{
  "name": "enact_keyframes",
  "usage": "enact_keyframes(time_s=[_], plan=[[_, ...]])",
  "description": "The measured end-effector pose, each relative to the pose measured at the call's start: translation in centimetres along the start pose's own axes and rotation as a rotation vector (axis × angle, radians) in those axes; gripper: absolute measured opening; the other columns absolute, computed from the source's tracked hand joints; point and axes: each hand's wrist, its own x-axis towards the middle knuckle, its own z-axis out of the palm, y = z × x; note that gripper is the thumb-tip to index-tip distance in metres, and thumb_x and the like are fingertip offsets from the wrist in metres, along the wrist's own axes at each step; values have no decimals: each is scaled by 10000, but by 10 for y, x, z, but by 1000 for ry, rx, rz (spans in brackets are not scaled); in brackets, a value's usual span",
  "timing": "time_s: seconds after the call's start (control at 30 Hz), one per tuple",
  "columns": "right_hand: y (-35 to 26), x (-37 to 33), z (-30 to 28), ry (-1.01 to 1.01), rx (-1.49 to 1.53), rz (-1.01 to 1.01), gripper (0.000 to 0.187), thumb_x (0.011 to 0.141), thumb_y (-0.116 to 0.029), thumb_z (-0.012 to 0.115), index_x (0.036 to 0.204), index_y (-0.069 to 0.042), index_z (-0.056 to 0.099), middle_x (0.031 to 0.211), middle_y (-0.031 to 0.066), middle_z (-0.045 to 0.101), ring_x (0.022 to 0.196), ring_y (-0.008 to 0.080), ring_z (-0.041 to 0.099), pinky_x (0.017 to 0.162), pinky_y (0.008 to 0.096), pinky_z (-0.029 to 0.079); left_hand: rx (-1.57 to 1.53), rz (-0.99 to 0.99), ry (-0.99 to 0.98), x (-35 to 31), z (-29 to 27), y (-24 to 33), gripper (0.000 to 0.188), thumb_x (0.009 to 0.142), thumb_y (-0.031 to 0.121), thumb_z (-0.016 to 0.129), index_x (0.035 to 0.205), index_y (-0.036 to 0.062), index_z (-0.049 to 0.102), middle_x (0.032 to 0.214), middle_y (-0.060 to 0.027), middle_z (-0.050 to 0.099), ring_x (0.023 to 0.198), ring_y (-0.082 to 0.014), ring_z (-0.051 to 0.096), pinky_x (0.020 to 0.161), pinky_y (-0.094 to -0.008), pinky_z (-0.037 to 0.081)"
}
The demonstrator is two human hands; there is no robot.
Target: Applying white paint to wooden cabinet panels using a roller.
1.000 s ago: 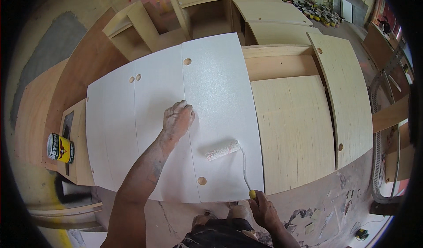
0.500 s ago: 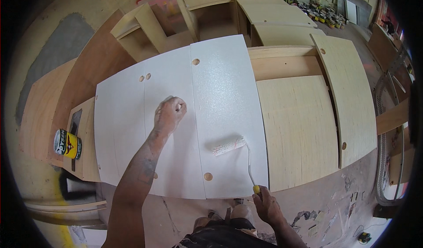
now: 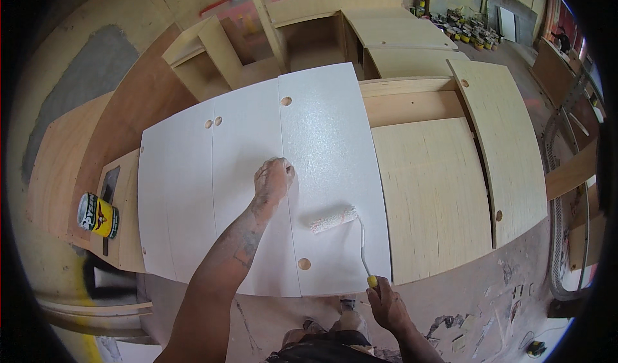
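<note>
My right hand point(image 3: 389, 304) grips the yellow handle of a paint roller point(image 3: 333, 219). The white, fuzzy sleeve of the roller rests on the lower part of a wet-looking white panel point(image 3: 325, 137). My left hand point(image 3: 273, 181) is closed, fingers curled together, near the seam between that panel and the white panel point(image 3: 244, 131) to its left. Whether anything small is pinched in those fingers is hidden. Another white panel point(image 3: 174, 195) lies at the far left of the white row. Round holes point(image 3: 304, 264) are cut near the panel edges.
A paint can point(image 3: 98, 215) with a yellow and black label stands on a bare board at left. Unpainted wooden panels point(image 3: 432, 195) lie to the right. Plywood cabinets point(image 3: 309, 38) stand beyond, and many cans point(image 3: 473, 31) crowd the far right floor.
My left hand has moved right and nearer to me, from over the middle white panel to the seam. The roller and my right hand have hardly moved. The view has tilted slightly.
</note>
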Motion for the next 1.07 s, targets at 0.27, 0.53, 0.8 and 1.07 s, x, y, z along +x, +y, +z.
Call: enact_keyframes(time_s=[0.27,0.53,0.8,1.07], plan=[[9,-1,10,68,-29,-57,325,966,-244,498,1204,-25,462,855,249,647,810,474,636,699,531,492,-914,-269,-171,18,16,-8,155,810,174,654,786,21,650,799,-128,678,776,-268,672,752,-376,534],[-9,1,8,-7,-15,53,336,984,-239,470,1233,-16,443,917,286,644,865,505,623,760,550,490,-199,266,66,-7,-54,-48,157,765,154,673,808,14,617,789,-153,632,736,-304,628,704,-400,497],[-24,51,27,137,187,-293,395,986,-192,409,1341,-18,428,732,98,533,565,168,523,507,358,454,-273,-103,312,-232,-125,-202,157,804,105,669,772,-23,585,710,-145,549,613,-259,532,573,-366,425],[-103,232,46,317,44,-397,497,972,-252,392,1432,-64,399,708,58,523,471,123,477,405,294,428,-264,-1084,-114,-552,-66,-338,395,823,336,694,912,-43,628,980,-154,645,878,-233,588,724,-426,464]])
